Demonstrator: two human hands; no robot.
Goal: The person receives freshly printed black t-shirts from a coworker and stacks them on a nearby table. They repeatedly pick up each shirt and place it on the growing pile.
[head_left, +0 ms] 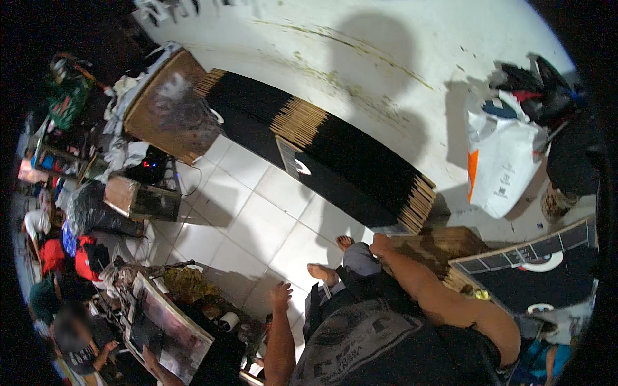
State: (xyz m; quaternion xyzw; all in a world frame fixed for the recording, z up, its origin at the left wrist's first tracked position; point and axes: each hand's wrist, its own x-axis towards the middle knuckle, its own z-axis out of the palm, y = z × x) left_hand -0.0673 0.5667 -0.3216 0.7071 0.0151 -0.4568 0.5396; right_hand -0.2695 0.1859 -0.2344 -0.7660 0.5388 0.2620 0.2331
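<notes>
One long black stack (335,157) with bare wood-slat bands at its ends and middle. Lies past the right fingers, away from the body and off to their left; near end just beyond them, far end well apart. Long axis slants from that near end away and leftward, along the white wall (444,38).

Right hand (381,244) clearly nearer, low, by the grey-clothed knee (359,258). Contact with the stack: can't tell, too small. Right fingers look curled in, but can't tell if they pinch anything. Brown wooden piece (450,246) just to the right of these fingers; second black panel (515,289) farther right, toward the body.

Left hand (281,294) is over the tiled floor (238,193), left of the knee; fingers loosely spread, nothing visible in them. Stack is well apart from the left fingers, beyond them, with bare tiles between. One bare foot (322,274) near, right of the left fingers.

Pose: right arm stretched diagonally forward and inward, elbow only slightly bent; left forearm points nearly straight forward, hand raised a bit at the wrist.
</notes>
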